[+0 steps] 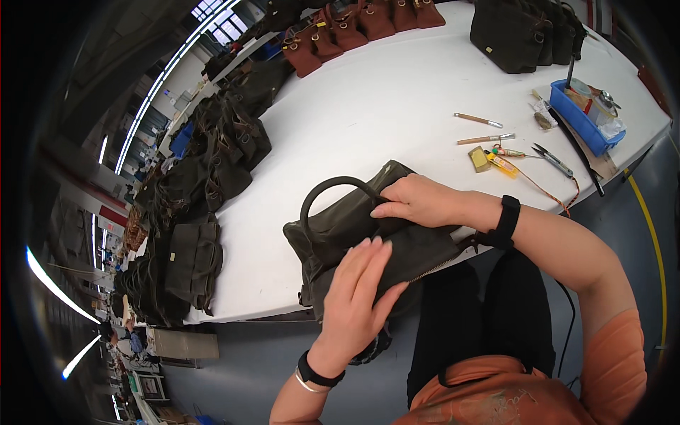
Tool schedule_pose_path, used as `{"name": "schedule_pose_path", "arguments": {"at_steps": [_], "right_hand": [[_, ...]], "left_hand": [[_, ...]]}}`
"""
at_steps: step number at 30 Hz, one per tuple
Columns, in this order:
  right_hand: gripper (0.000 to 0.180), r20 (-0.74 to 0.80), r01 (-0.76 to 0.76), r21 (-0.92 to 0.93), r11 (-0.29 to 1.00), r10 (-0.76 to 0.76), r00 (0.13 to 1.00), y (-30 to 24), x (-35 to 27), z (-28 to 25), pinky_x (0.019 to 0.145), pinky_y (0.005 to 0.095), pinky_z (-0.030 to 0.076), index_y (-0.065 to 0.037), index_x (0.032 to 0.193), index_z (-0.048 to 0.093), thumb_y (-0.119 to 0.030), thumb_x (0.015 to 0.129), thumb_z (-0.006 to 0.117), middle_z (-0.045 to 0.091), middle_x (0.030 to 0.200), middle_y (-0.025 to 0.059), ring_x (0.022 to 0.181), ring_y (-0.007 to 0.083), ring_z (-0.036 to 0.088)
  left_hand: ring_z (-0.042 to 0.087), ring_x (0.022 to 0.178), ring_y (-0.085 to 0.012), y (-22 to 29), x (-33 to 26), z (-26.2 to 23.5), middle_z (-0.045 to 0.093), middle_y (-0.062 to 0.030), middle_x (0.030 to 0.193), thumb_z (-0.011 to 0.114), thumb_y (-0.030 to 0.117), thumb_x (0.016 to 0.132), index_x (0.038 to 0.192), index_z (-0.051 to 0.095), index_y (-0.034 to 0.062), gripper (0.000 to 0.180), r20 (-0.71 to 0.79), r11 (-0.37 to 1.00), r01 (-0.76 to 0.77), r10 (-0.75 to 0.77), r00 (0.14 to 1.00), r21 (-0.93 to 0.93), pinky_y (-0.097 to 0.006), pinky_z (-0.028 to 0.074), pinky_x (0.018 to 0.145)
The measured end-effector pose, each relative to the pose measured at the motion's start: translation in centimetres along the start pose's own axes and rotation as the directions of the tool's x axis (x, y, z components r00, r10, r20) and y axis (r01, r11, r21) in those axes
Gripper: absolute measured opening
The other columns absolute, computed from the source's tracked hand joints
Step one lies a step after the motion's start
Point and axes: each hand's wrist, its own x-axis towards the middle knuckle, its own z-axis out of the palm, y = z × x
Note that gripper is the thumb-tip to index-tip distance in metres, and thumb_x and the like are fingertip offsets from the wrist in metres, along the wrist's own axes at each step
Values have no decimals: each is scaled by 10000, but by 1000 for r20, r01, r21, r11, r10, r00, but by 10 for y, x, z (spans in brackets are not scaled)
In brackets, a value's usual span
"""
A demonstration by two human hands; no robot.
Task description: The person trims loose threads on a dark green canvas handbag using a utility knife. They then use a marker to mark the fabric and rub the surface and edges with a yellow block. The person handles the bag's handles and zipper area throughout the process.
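Observation:
A dark olive handbag [340, 219] lies at the table's front edge, its rounded top handle [333, 183] standing up in an arch. My right hand [418, 200] is closed on the bag beside the handle's right end, thumb pointing left; its curled fingertips are partly hidden. My left hand [360, 294] rests on the near panel with fingers stretched out and the thumb apart. Along that panel's lower edge runs a zipper [432, 268], close to my lap.
Rust-red bags [343, 32] line the table's far edge. Dark bags stand at the left [195, 258] and far right [506, 35]. Right of the bag lie brushes [485, 139], a yellow block [479, 159], pointed snips [552, 160] and a blue bin [588, 117].

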Motion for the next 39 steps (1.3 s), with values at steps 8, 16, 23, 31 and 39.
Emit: {"name": "schedule_pose_path", "arguments": {"at_steps": [8, 16, 23, 31, 39], "right_hand": [[503, 39, -126, 1, 992, 125, 991, 1, 8, 3, 642, 436, 457, 55, 729, 640, -400, 942, 626, 589, 644, 215, 622, 349, 580], [496, 54, -172, 77, 982, 168, 984, 3, 8, 2, 622, 418, 443, 67, 756, 641, -396, 936, 637, 574, 630, 197, 593, 311, 553], [490, 231, -168, -240, 956, 224, 947, -12, 4, -1, 669, 422, 493, 20, 866, 694, -467, 919, 666, 647, 714, 197, 728, 362, 653], [119, -350, 180, -244, 953, -260, 900, -56, 15, -11, 688, 413, 527, -26, 910, 680, -129, 848, 688, 696, 803, 147, 774, 361, 676], [106, -344, 40, -129, 991, -82, 935, -45, -2, -6, 681, 324, 543, -1, 965, 667, -5, 859, 669, 737, 891, 121, 796, 313, 711]], "left_hand": [[366, 1425, -380, -21, -16, 42, 390, -207, 1533, 792, 251, 814, 1490, 371, 0, 835, 124, 964, 195, -219, 968, 183, -485, 353, 1133], [342, 1439, -382, -11, -12, 35, 368, -191, 1551, 770, -60, 659, 1499, 375, 38, 934, 224, 968, 225, -245, 943, 112, -479, 338, 1146], [331, 1448, -382, -14, -22, 40, 392, -183, 1539, 682, -85, 734, 1507, 368, 42, 843, 235, 979, 195, -205, 950, 64, -530, 291, 1171], [331, 1433, -433, -9, -28, 41, 418, -236, 1502, 582, -79, 790, 1487, 363, -34, 732, 289, 964, 244, -205, 935, -106, -525, 279, 1175], [701, 1028, -349, -29, 8, 28, 716, -230, 1065, 499, 96, 1009, 1332, 498, -68, 362, 247, 749, 556, -499, 831, -360, -358, 554, 842]]}}
